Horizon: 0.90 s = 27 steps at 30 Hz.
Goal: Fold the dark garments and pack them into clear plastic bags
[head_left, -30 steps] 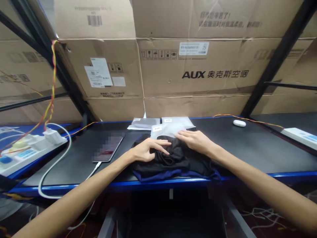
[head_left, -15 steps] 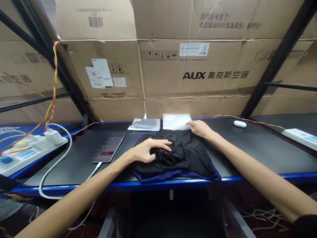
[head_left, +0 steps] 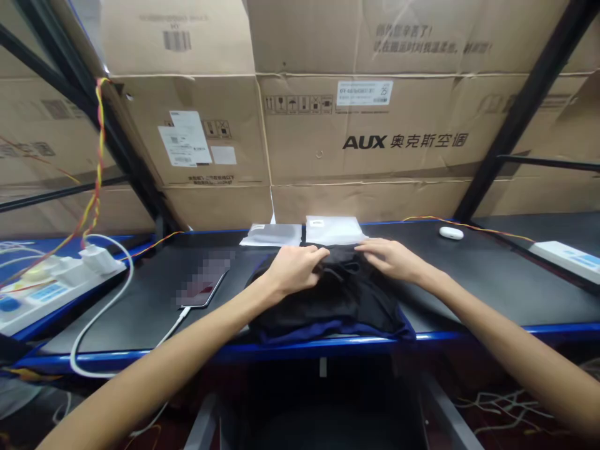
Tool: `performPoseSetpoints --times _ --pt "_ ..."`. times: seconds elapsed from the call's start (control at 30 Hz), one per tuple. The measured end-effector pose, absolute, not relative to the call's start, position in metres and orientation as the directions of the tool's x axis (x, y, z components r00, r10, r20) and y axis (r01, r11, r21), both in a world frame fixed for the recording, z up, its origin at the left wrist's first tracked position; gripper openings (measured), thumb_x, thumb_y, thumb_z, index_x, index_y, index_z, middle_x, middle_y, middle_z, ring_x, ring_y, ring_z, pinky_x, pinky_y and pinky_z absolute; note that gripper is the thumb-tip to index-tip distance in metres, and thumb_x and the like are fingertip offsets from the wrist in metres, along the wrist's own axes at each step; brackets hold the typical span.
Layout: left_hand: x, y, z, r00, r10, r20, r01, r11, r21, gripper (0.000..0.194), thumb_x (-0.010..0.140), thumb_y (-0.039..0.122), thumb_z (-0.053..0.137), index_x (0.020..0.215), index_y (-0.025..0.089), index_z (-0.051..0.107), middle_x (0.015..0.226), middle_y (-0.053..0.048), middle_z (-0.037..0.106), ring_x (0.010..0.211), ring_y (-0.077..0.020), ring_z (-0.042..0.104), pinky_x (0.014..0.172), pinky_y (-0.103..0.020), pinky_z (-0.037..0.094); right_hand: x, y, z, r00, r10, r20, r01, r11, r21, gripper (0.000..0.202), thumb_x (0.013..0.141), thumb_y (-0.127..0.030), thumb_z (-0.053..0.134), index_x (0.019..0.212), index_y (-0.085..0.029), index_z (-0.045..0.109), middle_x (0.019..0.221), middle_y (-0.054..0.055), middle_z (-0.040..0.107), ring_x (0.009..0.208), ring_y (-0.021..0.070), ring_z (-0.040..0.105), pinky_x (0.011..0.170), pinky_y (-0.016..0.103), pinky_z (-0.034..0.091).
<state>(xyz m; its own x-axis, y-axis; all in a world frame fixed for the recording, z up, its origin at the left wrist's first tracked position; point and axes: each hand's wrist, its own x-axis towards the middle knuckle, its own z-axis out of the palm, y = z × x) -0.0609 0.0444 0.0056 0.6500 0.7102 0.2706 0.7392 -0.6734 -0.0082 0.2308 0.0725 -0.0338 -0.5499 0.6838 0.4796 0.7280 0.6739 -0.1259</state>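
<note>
A black cloth (head_left: pixel 347 300), rumpled and soft, lies at the table's front edge on top of a dark blue cloth (head_left: pixel 309 332) that shows along its near side. My left hand (head_left: pixel 297 267) is closed on the black cloth at its upper left part, with fingers curled. My right hand (head_left: pixel 389 257) pinches the same cloth at its far right corner, thumb and fingers together. Just beyond the cloth lie two flat clear plastic bags, a left bag (head_left: pixel 274 235) and a right bag (head_left: pixel 334 230); the right one is close to my right fingertips.
A phone (head_left: pixel 204 284) on a white charging cable (head_left: pixel 175 328) lies to the left. Power strips stand at the far left (head_left: pixel 56 287) and far right (head_left: pixel 569 259). A white earbud case (head_left: pixel 450 232) sits at the back right. Cardboard boxes (head_left: pixel 375 162) wall off the back.
My left hand has moved up and right over the cloth and its fingers have curled in. My right hand has come off the right plastic bag, down onto the cloth's corner.
</note>
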Motion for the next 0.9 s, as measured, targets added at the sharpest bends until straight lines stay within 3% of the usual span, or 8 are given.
performPoseSetpoints --times 0.13,0.23,0.37,0.43,0.53,0.63,0.77,0.9 --pt "-0.025 0.037 -0.003 0.677 0.687 0.264 0.731 -0.67 -0.13 0.034 0.082 0.024 0.059 0.116 0.019 0.064 0.105 -0.011 0.069 0.094 -0.0296 0.067 0.075 -0.037 0.053 0.234 0.067 -0.046 -0.575 0.717 0.395 0.734 0.665 -0.139 0.04 0.088 -0.015 0.053 0.123 -0.023 0.07 0.13 0.009 0.068 0.122 0.027 0.063 0.106 0.046 0.05" --pt "-0.019 0.037 -0.008 0.732 0.655 0.188 0.68 -0.718 -0.149 0.034 0.081 0.028 0.059 0.113 0.018 0.065 0.107 -0.012 0.067 0.096 -0.0303 0.066 0.072 -0.036 0.054 0.238 0.067 -0.053 -0.565 0.766 0.307 0.763 0.627 -0.158 0.044 0.087 -0.014 0.053 0.129 -0.02 0.067 0.136 0.011 0.063 0.128 0.0268 0.058 0.11 0.045 0.047" --pt "-0.041 0.043 0.004 0.812 0.575 0.101 0.581 -0.813 -0.039 0.062 0.08 0.04 0.061 0.139 0.02 0.054 0.118 -0.012 0.064 0.104 -0.031 0.063 0.086 -0.04 0.053 0.246 0.062 -0.053 -0.567 0.783 0.256 0.75 0.619 -0.232 0.043 0.094 -0.022 0.051 0.136 -0.023 0.062 0.142 0.007 0.058 0.134 0.0253 0.052 0.113 0.043 0.044" --pt "-0.055 0.049 0.014 0.868 0.496 0.03 0.495 -0.868 0.048 0.076 0.076 0.032 0.063 0.148 0.022 0.044 0.132 -0.011 0.06 0.112 -0.0308 0.06 0.096 -0.041 0.049 0.25 0.059 -0.051 -0.566 0.783 0.258 0.741 0.62 -0.257 0.042 0.095 -0.027 0.05 0.136 -0.024 0.061 0.143 0.006 0.057 0.135 0.026 0.051 0.113 0.044 0.043" --pt "-0.069 0.059 0.021 0.916 0.4 0.027 0.393 -0.908 0.143 0.083 0.068 0.013 0.061 0.148 0.025 0.045 0.149 -0.008 0.049 0.132 -0.0295 0.05 0.109 -0.039 0.042 0.253 0.054 -0.05 -0.568 0.778 0.268 0.729 0.627 -0.274 0.041 0.097 -0.033 0.05 0.135 -0.026 0.062 0.143 0.005 0.057 0.134 0.0274 0.051 0.113 0.048 0.043" --pt "-0.068 0.07 0.016 0.925 0.373 0.077 0.357 -0.92 0.162 0.073 0.071 0.009 0.058 0.141 0.025 0.053 0.146 -0.006 0.053 0.133 -0.0259 0.05 0.109 -0.036 0.041 0.254 0.053 -0.052 -0.567 0.781 0.261 0.735 0.623 -0.267 0.042 0.098 -0.036 0.048 0.136 -0.025 0.061 0.144 0.006 0.056 0.134 0.0275 0.051 0.113 0.048 0.043" --pt "-0.059 0.079 0.007 0.916 0.392 0.091 0.379 -0.916 0.129 0.055 0.077 0.009 0.054 0.128 0.025 0.064 0.127 -0.004 0.067 0.113 -0.0219 0.063 0.096 -0.031 0.048 0.254 0.052 -0.055 -0.561 0.79 0.247 0.749 0.611 -0.255 0.043 0.099 -0.038 0.046 0.137 -0.024 0.06 0.146 0.007 0.054 0.136 0.0264 0.05 0.115 0.045 0.041" --pt "-0.048 0.076 0.011 0.866 0.469 0.175 0.459 -0.883 0.099 0.035 0.077 0.016 0.058 0.109 0.022 0.07 0.106 -0.003 0.073 0.094 -0.0215 0.067 0.081 -0.029 0.05 0.254 0.051 -0.053 -0.577 0.771 0.268 0.715 0.636 -0.289 0.041 0.098 -0.033 0.048 0.136 -0.027 0.061 0.147 0.004 0.053 0.135 0.0264 0.051 0.114 0.046 0.042"
